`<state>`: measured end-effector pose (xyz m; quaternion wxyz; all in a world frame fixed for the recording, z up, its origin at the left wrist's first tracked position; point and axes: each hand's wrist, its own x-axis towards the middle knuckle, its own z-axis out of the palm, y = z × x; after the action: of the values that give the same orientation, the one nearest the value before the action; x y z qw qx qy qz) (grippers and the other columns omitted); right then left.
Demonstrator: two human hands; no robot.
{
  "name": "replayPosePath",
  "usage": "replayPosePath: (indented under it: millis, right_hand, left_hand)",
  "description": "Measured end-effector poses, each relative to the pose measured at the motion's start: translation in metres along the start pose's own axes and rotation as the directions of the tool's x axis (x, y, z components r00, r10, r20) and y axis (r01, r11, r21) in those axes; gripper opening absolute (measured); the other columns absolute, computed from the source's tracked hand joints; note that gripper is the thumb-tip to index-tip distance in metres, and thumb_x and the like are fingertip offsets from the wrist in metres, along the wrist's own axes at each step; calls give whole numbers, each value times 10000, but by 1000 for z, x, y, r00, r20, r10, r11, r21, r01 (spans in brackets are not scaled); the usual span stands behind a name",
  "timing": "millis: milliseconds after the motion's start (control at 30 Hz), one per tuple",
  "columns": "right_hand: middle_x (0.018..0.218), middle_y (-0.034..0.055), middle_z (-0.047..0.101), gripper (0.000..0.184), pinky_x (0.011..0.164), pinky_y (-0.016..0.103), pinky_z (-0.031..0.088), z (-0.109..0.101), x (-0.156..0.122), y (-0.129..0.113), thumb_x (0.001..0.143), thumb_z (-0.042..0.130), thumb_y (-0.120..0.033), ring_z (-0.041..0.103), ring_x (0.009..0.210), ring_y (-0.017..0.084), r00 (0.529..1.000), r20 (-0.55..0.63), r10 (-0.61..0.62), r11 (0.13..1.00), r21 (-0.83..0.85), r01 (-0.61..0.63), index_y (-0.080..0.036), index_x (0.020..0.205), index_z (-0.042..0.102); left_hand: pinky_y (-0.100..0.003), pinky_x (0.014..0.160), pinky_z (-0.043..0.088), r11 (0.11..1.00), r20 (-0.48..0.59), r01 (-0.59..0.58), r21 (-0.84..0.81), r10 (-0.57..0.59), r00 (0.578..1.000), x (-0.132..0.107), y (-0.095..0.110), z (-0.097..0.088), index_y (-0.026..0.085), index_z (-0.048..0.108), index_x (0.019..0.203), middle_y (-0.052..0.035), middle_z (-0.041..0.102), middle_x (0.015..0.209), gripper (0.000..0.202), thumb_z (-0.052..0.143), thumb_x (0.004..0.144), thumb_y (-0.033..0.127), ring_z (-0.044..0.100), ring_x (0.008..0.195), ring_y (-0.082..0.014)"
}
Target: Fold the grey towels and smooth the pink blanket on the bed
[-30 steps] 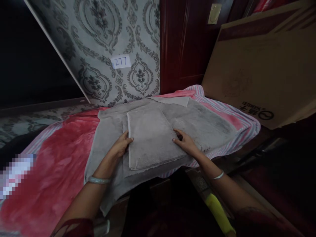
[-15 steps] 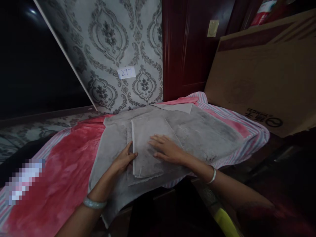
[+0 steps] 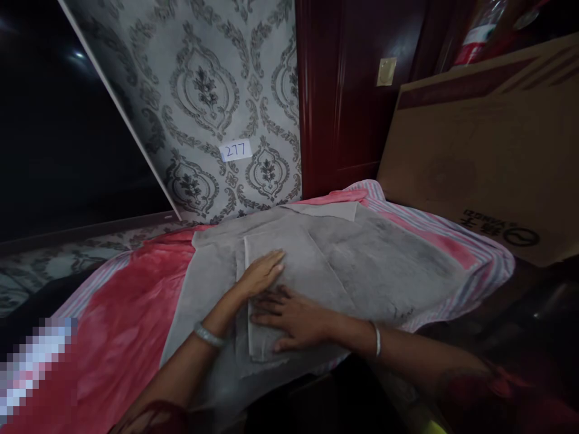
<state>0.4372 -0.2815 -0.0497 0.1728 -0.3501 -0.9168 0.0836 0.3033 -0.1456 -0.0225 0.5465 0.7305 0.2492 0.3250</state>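
Observation:
A folded grey cloth (image 3: 296,265) lies on a larger grey cloth (image 3: 375,265), spread over a red blanket (image 3: 122,319) with striped edges. My left hand (image 3: 262,274) rests flat on the folded cloth's near left part, fingers stretched out and close together. My right hand (image 3: 292,316) lies flat just below it, fingers spread, pressing the folded cloth's near edge. Both wrists wear a bangle. Neither hand holds anything.
A patterned grey wall panel with a label reading 277 (image 3: 236,150) stands behind. A dark red wooden door (image 3: 348,102) is at the back. A large cardboard box (image 3: 488,150) leans at the right, touching the blanket's corner. The near floor is dark.
My left hand moved from the folded cloth's left edge onto its top. My right hand slid from the right edge across to the near left part. The camera view shifted slightly.

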Motion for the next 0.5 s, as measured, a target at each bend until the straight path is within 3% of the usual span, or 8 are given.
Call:
replayPosePath:
  millis: [100,267,333,433,500]
  right_hand:
    - [1650,89,244,671,1222,531,71,8,-1,0,972,520,-517,151,1528,269,999,38,12,1000,28,-13,-291,1570,315]
    - [1662,58,202,681,1234,517,59,7,-5,0,973,515,-517,117,1537,258,998,49,29,996,84,-33,-319,1580,279]
    - [1662,46,203,680,1239,506,56,5,-6,-1,973,515,-514,113,1538,252,998,47,32,994,100,-37,-327,1582,274]
    - [1665,41,189,687,1244,501,47,0,-7,-2,976,511,-514,86,1541,248,998,52,41,991,123,-47,-326,1587,259]
    - [1666,43,184,682,1245,499,39,-3,-7,-3,983,500,-515,67,1543,243,997,63,44,989,140,-52,-317,1589,256]
  left_hand:
    - [-500,1233,-53,979,79,-59,196,44,996,25,-20,3,281,753,1073,-92,649,1350,434,834,652,213,358,1462,-328]
    - [-514,1228,-24,887,160,-238,395,188,969,37,-49,-15,324,705,1190,-92,562,1456,513,808,704,454,381,1448,-336]
    - [-526,1225,-24,854,91,-226,468,208,974,45,-57,-30,321,709,1177,-106,576,1440,551,811,678,532,402,1433,-350]
    - [-568,1217,4,794,-74,-119,596,202,977,60,-64,-51,305,696,1196,-132,574,1439,615,769,679,630,400,1432,-363]
    - [-584,1215,58,663,-71,-31,748,126,989,65,-66,-57,290,618,1325,-134,479,1525,656,644,785,661,351,1465,-342]
